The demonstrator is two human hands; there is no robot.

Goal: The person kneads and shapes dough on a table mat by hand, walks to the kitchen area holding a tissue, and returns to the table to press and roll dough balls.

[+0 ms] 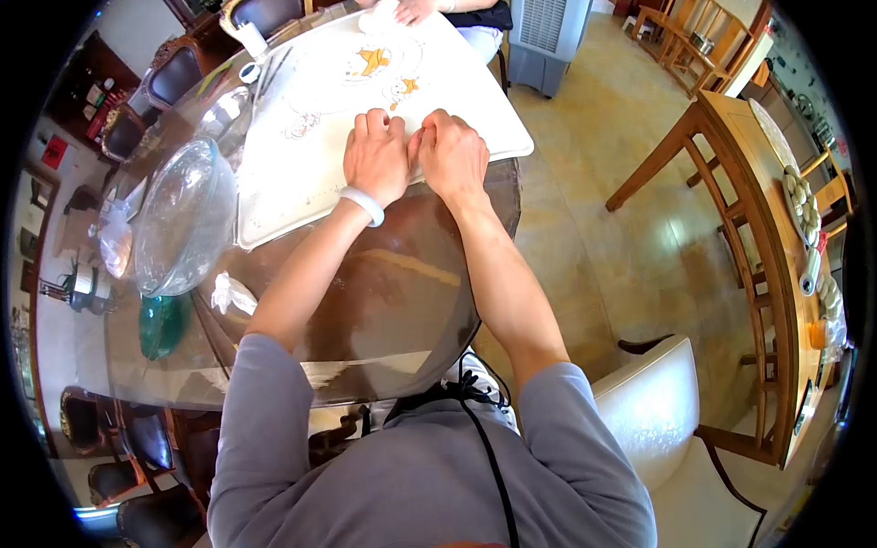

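My left hand and my right hand are side by side over the near part of a white board printed with orange and grey cartoon figures. The fingers of both are curled in, knuckles up, and the thumbs nearly meet. Whatever they hold, if anything, is hidden beneath them. A pale bangle circles my left wrist. At the board's far edge, another person's hand is next to a white lump that looks like dough.
Left of the board stands a large clear glass bowl with plastic film. Nearby are a green object, a crumpled tissue, a white bottle and chopsticks. A wooden table and a pale chair stand to the right.
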